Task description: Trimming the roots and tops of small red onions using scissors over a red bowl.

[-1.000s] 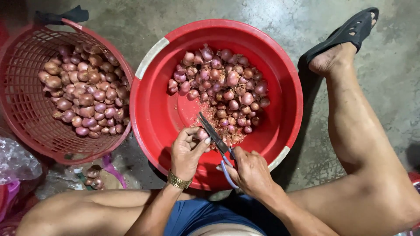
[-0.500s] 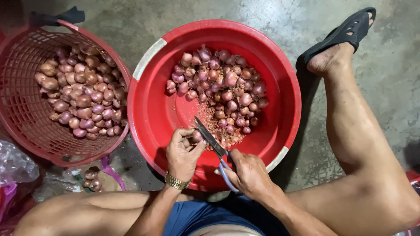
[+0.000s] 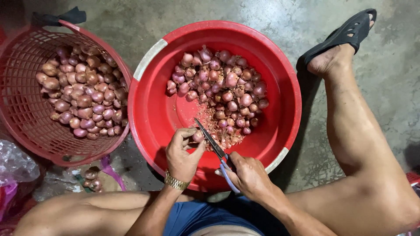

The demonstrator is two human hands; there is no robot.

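We are looking down from the head camera at a person sitting on a concrete floor with a red basin between the legs. We are finding the left hand closed around a single shallot, pinching it between thumb and fingers just above the near inner wall of the basin; a gold-coloured watch is sitting on that wrist. The right hand is gripping the handles of a pair of scissors, fingers curled shut through the pale loops, and the dark blades are pointing up and left, lying right against the held shallot; we cannot tell whether the blades are parted. The basin is holding a heap of shallots piled toward its far side, with a scatter of trimmings lying between the heap and the hands. To the left, just beside the basin and touching its rim, a red mesh basket is carrying a second batch of shallots. A few loose shallots are lying on the floor below the basket, near a crumpled plastic bag. The person's right leg is stretching past the basin, the foot wearing a black sandal.
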